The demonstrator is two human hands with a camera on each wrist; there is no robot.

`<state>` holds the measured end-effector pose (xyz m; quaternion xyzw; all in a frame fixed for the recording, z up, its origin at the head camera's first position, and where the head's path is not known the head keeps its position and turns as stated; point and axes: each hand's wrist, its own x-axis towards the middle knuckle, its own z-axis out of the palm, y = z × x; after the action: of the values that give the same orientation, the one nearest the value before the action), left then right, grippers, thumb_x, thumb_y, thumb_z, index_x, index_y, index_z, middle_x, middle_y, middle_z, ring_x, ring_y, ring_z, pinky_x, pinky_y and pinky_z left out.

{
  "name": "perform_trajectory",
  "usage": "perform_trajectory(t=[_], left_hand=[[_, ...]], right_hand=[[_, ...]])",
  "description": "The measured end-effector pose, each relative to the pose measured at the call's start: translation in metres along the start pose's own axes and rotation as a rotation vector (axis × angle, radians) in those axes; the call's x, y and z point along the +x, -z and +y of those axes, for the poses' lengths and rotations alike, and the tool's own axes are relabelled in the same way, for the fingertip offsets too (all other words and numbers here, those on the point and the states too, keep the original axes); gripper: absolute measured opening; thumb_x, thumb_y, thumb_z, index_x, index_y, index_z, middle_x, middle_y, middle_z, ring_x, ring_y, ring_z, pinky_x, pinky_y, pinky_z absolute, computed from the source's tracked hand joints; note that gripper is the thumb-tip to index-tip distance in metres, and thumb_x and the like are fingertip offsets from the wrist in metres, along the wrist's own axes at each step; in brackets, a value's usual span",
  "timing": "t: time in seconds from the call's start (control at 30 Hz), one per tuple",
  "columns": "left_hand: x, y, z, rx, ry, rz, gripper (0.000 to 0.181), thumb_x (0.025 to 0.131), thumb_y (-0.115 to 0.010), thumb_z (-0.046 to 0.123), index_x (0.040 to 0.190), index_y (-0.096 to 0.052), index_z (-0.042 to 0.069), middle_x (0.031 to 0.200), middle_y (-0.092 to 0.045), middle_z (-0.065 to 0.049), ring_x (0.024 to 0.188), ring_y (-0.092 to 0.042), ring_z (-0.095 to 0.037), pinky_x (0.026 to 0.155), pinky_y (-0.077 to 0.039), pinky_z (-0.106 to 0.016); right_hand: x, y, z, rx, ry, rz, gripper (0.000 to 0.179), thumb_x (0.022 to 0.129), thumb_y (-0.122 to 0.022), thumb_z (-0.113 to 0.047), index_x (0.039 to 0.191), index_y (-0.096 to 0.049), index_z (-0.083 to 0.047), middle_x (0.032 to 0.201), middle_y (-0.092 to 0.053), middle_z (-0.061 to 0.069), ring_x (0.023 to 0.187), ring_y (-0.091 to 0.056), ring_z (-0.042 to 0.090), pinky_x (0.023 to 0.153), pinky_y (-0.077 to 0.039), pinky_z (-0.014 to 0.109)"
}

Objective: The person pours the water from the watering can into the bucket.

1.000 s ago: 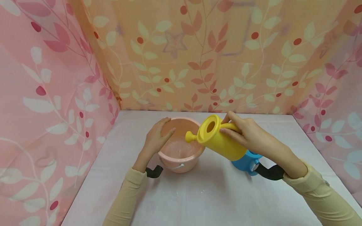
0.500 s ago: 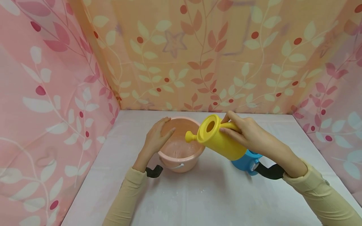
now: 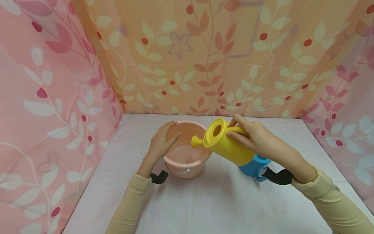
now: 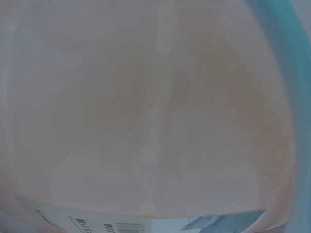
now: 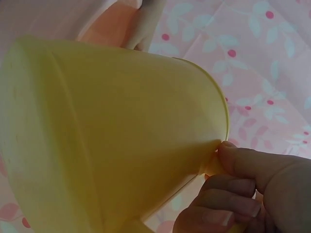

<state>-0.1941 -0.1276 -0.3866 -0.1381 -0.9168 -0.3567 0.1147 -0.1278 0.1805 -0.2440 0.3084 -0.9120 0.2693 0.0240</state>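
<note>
In the head view my right hand (image 3: 257,136) grips the handle of a yellow watering can (image 3: 230,146), tilted left so its short spout reaches over a pale pink bucket (image 3: 187,169). The right wrist view shows the can's body (image 5: 131,131) close up, with thumb and curled fingers (image 5: 218,199) at its handle. My left hand (image 3: 162,141) holds the bucket's left rim, its thumb over the inside and its other fingers along the edge. Shallow clear water shows at the bucket's bottom. The left wrist view is filled by the bucket's outer wall (image 4: 146,121).
A blue container (image 3: 252,170) stands right of the bucket, partly hidden behind the watering can. Small water drops (image 3: 208,197) lie on the white tabletop (image 3: 190,214) in front. Floral cloth (image 3: 187,65) encloses the back and both sides.
</note>
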Motion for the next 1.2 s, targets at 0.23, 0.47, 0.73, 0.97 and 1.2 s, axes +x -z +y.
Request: perform_trajectory(t=[0.23, 0.47, 0.73, 0.97, 1.2], left_hand=[[0.0002, -0.0006, -0.0011, 0.006, 0.003, 0.0, 0.058, 0.09, -0.05, 0.052, 0.136, -0.046, 0.016, 0.143, -0.043, -0.004, 0.133, -0.036, -0.023, 0.106, -0.031, -0.049], [-0.001, -0.001, -0.0009, -0.002, 0.003, 0.0, 0.059, 0.09, -0.05, 0.052, 0.136, -0.046, 0.016, 0.143, -0.043, -0.004, 0.133, -0.036, -0.024, 0.105, -0.031, -0.05], [-0.0006, -0.0012, -0.0008, 0.002, 0.002, -0.001, 0.058, 0.09, -0.051, 0.051, 0.137, -0.045, 0.016, 0.142, -0.043, -0.004, 0.133, -0.036, -0.024, 0.106, -0.031, -0.05], [-0.0012, -0.0003, -0.0002, 0.002, -0.001, 0.007, 0.058, 0.09, -0.051, 0.051, 0.137, -0.046, 0.016, 0.142, -0.043, -0.004, 0.133, -0.036, -0.024, 0.106, -0.031, -0.05], [-0.0008, -0.0009, -0.0004, 0.002, 0.003, 0.004, 0.057, 0.09, -0.051, 0.051, 0.136, -0.046, 0.017, 0.143, -0.043, -0.003, 0.133, -0.036, -0.023, 0.106, -0.031, -0.049]], right_hand=[[0.0007, -0.0003, -0.0008, -0.002, -0.019, -0.007, 0.02, 0.092, -0.057, -0.026, 0.101, -0.045, -0.014, 0.067, -0.049, -0.001, 0.058, -0.052, 0.011, 0.056, -0.05, 0.021], [-0.0003, -0.0012, -0.0003, -0.005, -0.016, -0.003, 0.02, 0.091, -0.057, -0.026, 0.1, -0.045, -0.013, 0.066, -0.047, -0.001, 0.057, -0.051, 0.011, 0.055, -0.049, 0.021], [-0.0007, -0.0013, -0.0007, -0.001, -0.027, -0.004, 0.02, 0.091, -0.058, -0.027, 0.1, -0.045, -0.013, 0.067, -0.048, -0.001, 0.058, -0.051, 0.011, 0.056, -0.05, 0.022], [-0.0009, -0.0013, -0.0009, 0.0, -0.022, 0.002, 0.02, 0.091, -0.057, -0.026, 0.1, -0.045, -0.014, 0.068, -0.048, -0.001, 0.059, -0.051, 0.012, 0.056, -0.05, 0.022], [-0.0012, -0.0014, -0.0005, -0.004, -0.015, 0.005, 0.02, 0.091, -0.057, -0.027, 0.1, -0.045, -0.014, 0.067, -0.048, -0.001, 0.058, -0.051, 0.011, 0.055, -0.049, 0.022]])
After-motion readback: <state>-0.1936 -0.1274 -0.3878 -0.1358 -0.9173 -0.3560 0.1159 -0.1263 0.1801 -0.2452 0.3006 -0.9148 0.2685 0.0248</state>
